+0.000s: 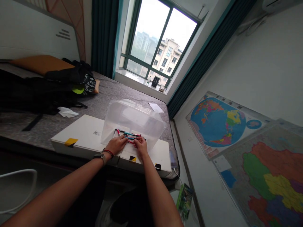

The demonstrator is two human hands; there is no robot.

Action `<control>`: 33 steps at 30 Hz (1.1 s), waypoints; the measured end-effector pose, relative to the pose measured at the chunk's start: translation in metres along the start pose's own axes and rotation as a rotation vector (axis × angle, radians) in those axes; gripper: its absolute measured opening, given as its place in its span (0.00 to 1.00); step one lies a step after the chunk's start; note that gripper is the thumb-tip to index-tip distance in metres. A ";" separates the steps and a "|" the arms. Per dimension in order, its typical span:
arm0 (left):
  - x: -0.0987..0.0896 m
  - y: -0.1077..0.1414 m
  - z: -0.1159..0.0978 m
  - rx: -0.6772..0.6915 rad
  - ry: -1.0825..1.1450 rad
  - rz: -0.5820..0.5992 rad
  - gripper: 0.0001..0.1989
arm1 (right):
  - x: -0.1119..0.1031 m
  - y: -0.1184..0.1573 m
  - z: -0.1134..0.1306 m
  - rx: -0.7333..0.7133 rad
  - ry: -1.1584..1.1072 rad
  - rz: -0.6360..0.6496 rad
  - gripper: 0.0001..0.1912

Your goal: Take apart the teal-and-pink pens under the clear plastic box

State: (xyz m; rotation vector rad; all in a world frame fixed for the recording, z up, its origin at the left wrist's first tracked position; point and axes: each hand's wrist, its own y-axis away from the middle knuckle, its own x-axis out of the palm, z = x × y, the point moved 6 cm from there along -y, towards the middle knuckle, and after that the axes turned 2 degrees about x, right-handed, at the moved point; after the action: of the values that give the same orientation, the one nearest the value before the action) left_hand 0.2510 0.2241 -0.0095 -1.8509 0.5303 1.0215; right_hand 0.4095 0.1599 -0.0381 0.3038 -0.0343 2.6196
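Note:
Several pens [127,134] in red, black and teal lie in a loose bunch at the near opening of a clear plastic bin [133,115], which appears to rest on its side. My left hand [115,145] is at the near left of the bunch, fingers together with their tips on a pen. Close by on the right, my right hand [141,147] pinches the end of a pen between thumb and fingers. Which pen each hand grips is partly hidden by the fingers. A watch and a red band circle my left wrist.
Two white boxes [80,132] support the bin at the bed's edge. A grey mattress [113,90] extends behind, with a black bag [44,88], crumpled tissue [67,112] and white paper [156,107]. Wall maps [220,123] hang to the right.

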 end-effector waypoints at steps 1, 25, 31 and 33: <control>-0.001 0.000 0.000 -0.012 -0.009 -0.004 0.16 | -0.001 0.000 0.000 -0.016 -0.007 -0.025 0.15; -0.003 -0.001 0.002 -0.101 0.023 0.033 0.17 | -0.003 -0.001 0.000 -0.034 0.080 -0.087 0.22; -0.003 -0.002 0.000 -0.078 -0.023 0.030 0.17 | 0.000 -0.001 0.002 -0.037 0.121 -0.060 0.18; -0.003 -0.002 0.001 -0.070 -0.025 0.022 0.17 | 0.001 -0.001 0.002 -0.037 0.116 -0.058 0.19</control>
State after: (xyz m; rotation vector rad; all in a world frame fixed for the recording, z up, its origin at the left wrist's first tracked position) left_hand 0.2505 0.2256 -0.0059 -1.8953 0.5071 1.0889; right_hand 0.4099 0.1609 -0.0360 0.1373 -0.0337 2.5707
